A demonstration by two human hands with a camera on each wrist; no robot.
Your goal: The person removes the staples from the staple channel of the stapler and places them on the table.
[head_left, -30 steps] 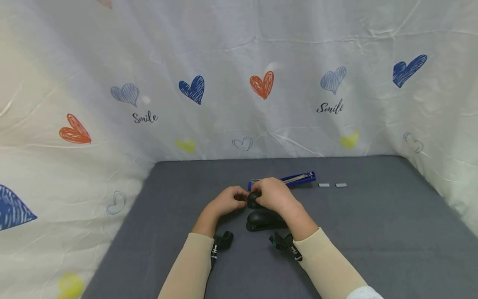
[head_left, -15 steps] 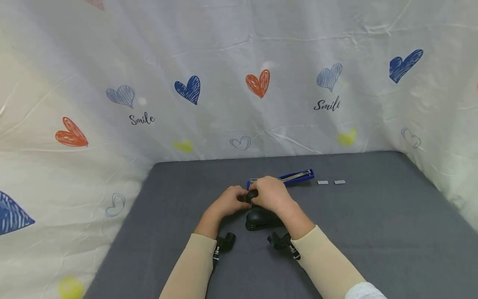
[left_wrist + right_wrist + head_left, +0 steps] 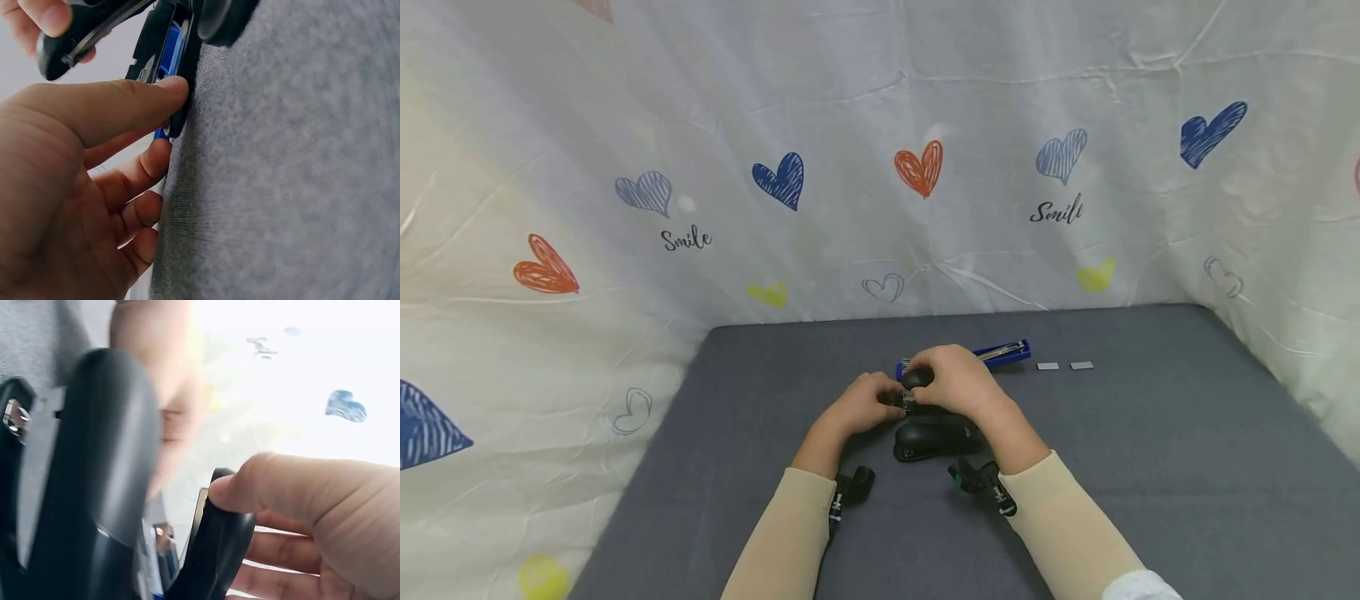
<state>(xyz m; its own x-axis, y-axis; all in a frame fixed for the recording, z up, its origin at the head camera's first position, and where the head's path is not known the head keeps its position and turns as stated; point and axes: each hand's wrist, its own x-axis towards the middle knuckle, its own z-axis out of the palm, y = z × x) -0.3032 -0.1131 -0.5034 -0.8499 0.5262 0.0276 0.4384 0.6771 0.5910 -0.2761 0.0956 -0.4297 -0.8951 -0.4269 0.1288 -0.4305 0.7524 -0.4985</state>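
Note:
Behind a second black stapler (image 3: 936,438), my two hands work on a black stapler (image 3: 917,378) whose top arm is swung up from its base. My right hand (image 3: 958,379) pinches the raised top (image 3: 219,544) between thumb and fingers. Low at the base's end, my left hand (image 3: 861,404) holds the stapler base (image 3: 147,47) with thumb and index finger; its other fingers are loosely bent, as the left wrist view shows. Just beyond the hands lies an opened blue stapler (image 3: 1009,353), partly hidden by the right hand.
Two small pale strips (image 3: 1047,367), apparently staples, lie right of the blue stapler on the grey tabletop (image 3: 1150,433). A white curtain (image 3: 850,83) printed with hearts hangs behind and beside the table. Dark camera mounts (image 3: 853,485) project from both wrists.
My right hand has lifted the stapler's top away from its base, uncovering metal between them. The left hand has shifted slightly onto the base. The other staplers stay put.

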